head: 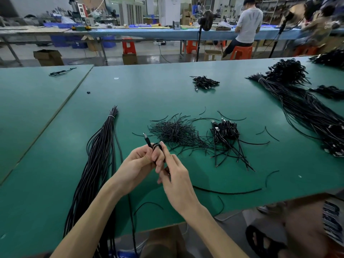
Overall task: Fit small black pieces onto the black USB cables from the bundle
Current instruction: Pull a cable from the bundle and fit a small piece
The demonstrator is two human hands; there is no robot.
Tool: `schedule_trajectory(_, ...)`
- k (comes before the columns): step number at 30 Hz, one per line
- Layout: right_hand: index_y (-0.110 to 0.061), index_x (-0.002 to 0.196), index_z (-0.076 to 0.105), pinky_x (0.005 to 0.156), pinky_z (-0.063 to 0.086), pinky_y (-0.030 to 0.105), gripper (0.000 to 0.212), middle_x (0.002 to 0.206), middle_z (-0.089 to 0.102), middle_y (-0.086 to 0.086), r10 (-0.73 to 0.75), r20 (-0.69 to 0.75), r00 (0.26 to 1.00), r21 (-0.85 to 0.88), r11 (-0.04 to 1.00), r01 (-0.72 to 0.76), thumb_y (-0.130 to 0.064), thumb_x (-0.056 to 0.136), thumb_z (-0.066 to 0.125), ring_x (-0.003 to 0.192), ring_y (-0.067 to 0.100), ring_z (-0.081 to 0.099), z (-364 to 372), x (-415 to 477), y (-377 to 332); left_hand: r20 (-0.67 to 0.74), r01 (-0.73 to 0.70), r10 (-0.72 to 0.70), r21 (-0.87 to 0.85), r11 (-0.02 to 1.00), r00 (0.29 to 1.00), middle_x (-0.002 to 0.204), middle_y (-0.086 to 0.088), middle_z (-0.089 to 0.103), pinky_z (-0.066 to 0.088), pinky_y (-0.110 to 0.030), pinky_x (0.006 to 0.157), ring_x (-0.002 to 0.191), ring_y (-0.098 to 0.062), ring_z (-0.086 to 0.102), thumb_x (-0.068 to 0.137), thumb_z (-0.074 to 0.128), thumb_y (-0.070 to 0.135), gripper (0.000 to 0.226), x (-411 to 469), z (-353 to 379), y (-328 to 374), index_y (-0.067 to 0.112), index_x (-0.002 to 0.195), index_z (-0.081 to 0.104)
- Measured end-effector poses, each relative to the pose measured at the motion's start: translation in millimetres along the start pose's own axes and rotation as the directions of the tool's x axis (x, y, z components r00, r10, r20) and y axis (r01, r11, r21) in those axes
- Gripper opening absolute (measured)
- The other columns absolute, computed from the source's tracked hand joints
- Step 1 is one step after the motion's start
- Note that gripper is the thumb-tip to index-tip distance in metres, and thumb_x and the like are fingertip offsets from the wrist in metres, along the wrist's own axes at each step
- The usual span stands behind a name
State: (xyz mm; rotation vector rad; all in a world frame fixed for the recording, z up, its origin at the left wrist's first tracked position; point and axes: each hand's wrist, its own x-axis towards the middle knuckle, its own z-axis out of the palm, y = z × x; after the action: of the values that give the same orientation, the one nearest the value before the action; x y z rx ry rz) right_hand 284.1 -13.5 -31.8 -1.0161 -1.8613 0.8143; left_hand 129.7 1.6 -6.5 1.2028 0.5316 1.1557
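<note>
My left hand [138, 164] grips a black USB cable [148, 141] just below its plug, which points up and away. My right hand [172, 174] pinches a small coil of that cable next to the left fingers; the index finger lies straight along it. The cable runs down from the hands and off the table's near edge. A long tied bundle of black cables [96, 155] lies to the left. A pile of thin black ties [173, 132] sits just beyond my hands. Whether a small black piece is between my fingers cannot be made out.
A heap of coiled cables with plugs [226, 130] lies right of the ties. A large cable bundle [305, 108] fills the right side, a small heap [204, 82] sits further back. Loose ties lie on the green table [55, 164]. Someone's knee [305, 229] is at bottom right.
</note>
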Motion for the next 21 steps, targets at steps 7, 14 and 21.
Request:
schedule_trajectory(7,-0.030,0.153,0.048,0.068,0.055,0.018,0.063,0.103,0.063,0.005,0.086,-0.089,0.992,0.123,0.990,-0.075,0.006,0.101,0.052,0.055,0.021,0.058,-3,2,8,0.048,-0.022,0.016,0.110,0.994,0.999,0.087,-0.015,0.059,0.054,-0.045,0.064,0.074,-0.030,0.058,0.107,0.041,0.026,0.032,2,-4,-6,0.005,0.094,0.061)
schedule_trajectory(14,-0.047,0.130,0.060,0.062,0.051,0.016,0.057,0.113,0.073,0.000,0.163,-0.055,0.985,0.234,0.961,-0.146,-0.001,0.097,0.064,0.050,0.009,0.055,-2,3,9,-0.045,0.012,-0.004,0.178,0.984,0.999,0.095,-0.019,0.074,0.061,-0.042,0.076,0.087,-0.032,0.071,0.097,0.067,0.033,0.032,1,-10,-11,0.003,0.107,0.075)
schedule_trajectory(21,-0.023,0.104,0.072,0.069,0.050,0.016,0.011,0.083,0.068,-0.012,0.231,-0.102,0.968,-0.002,0.973,-0.232,-0.031,0.098,0.070,0.073,0.002,0.063,-3,3,6,-0.330,-0.110,0.088,-0.049,0.993,0.940,0.072,0.001,0.053,0.047,-0.022,0.065,0.057,-0.010,0.044,0.109,0.038,0.013,0.040,2,-16,-3,0.017,0.077,0.062)
